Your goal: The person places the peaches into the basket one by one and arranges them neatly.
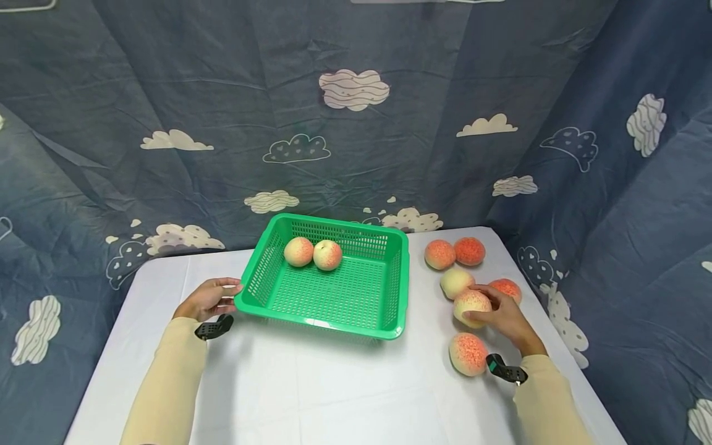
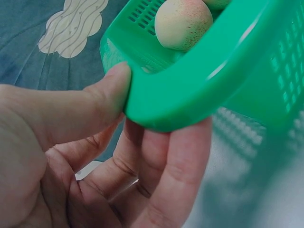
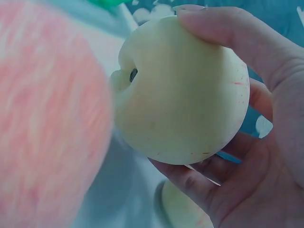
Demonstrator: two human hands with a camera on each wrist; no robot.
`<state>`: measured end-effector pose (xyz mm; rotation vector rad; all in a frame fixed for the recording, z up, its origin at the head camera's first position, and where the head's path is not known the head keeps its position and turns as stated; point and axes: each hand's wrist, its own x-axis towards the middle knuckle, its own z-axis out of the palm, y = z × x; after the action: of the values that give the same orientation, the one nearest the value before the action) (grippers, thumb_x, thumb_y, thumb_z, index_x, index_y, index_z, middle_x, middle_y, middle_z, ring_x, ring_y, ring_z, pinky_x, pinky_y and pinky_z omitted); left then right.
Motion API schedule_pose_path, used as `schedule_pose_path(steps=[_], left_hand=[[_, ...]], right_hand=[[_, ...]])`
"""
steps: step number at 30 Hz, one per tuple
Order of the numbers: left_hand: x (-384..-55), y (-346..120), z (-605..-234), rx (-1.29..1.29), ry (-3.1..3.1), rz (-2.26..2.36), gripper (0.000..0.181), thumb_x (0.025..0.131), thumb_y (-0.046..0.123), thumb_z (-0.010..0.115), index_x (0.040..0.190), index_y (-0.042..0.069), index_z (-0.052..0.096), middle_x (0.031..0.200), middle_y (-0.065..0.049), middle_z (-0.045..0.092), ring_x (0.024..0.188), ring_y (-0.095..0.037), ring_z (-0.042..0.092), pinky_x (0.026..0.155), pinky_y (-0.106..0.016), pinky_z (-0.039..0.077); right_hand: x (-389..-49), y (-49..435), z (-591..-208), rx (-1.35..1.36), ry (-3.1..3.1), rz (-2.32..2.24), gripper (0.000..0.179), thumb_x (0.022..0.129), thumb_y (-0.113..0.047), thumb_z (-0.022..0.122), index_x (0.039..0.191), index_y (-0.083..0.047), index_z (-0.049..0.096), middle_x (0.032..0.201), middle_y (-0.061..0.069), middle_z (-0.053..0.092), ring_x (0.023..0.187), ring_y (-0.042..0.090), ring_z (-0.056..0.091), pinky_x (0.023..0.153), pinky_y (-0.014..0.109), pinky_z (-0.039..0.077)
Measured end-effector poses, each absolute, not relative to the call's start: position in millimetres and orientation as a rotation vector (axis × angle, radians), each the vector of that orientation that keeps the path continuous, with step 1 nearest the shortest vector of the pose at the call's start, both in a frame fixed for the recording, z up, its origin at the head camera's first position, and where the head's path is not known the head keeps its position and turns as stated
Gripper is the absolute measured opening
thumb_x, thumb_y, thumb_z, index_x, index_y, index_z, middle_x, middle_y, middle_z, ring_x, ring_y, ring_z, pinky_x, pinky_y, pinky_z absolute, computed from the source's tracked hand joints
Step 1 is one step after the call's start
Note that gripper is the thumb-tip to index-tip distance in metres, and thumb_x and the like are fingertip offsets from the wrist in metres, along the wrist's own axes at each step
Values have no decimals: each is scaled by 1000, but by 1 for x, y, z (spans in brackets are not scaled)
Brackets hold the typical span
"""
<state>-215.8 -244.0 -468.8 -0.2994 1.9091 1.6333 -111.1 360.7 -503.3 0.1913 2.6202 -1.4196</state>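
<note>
A green plastic basket (image 1: 334, 327) with perforated walls stands at the back middle of the table. Two peaches, one at the left (image 1: 298, 251) and one beside it (image 1: 327, 255), lie inside it. At its left front corner my left hand (image 1: 208, 299) pinches the rim, thumb on top and fingers below, as the left wrist view shows. My right hand (image 1: 503, 315) grips a pale peach (image 3: 183, 90) between thumb and fingers, to the right of the basket. Close to that hand lie a yellowish peach (image 1: 457, 283) behind and a red-speckled peach (image 1: 468, 354) in front.
Farther back on the right are an orange peach (image 1: 439, 254) and a redder peach (image 1: 470, 251), side by side. Another reddish peach (image 1: 506, 289) lies partly behind my right hand. A white cloth covers the table (image 1: 334, 395); a dark cloud-patterned curtain (image 1: 222, 93) hangs behind it.
</note>
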Motion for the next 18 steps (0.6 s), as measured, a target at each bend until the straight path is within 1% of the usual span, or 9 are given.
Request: schedule_pose_path(steps=[5, 10, 12, 15, 18], left_hand=[[-216, -244, -469, -305, 1922, 1618, 50, 98, 13, 57, 140, -5, 37, 85, 3, 58, 72, -9, 57, 72, -26, 57], [-216, -243, -468, -302, 1928, 1611, 51, 98, 14, 57, 141, -5, 36, 86, 3, 58, 73, -9, 57, 73, -26, 57], [-215, -243, -467, -302, 1932, 1606, 51, 98, 14, 57, 141, -5, 36, 86, 3, 58, 73, -9, 58, 72, -25, 57], [-215, -243, -467, -296, 1932, 1603, 50, 98, 13, 56, 140, -6, 36, 85, 3, 59, 72, -9, 59, 71, -25, 57], [-215, -243, -466, -295, 1932, 1606, 48, 98, 13, 57, 139, -6, 38, 84, 3, 59, 71, -9, 59, 70, -25, 57]], right_hand=[[-119, 351, -487, 165, 2621, -1457, 74, 82, -27, 79, 142, -5, 42, 139, 19, 45, 118, 32, 47, 92, 33, 44], [-132, 342, -480, 121, 2627, -1520, 71, 81, -27, 79, 140, -6, 44, 139, 16, 46, 116, 28, 47, 89, 26, 45], [-136, 336, -476, 106, 2622, -1556, 72, 82, -26, 79, 140, -5, 43, 139, 16, 46, 117, 28, 46, 91, 28, 44], [-143, 327, -469, 97, 2610, -1603, 72, 82, -26, 79, 141, -6, 43, 139, 16, 46, 120, 28, 44, 98, 36, 41], [-152, 318, -463, 72, 2608, -1642, 71, 81, -23, 80, 140, -6, 44, 137, 17, 48, 120, 29, 45, 100, 40, 39]])
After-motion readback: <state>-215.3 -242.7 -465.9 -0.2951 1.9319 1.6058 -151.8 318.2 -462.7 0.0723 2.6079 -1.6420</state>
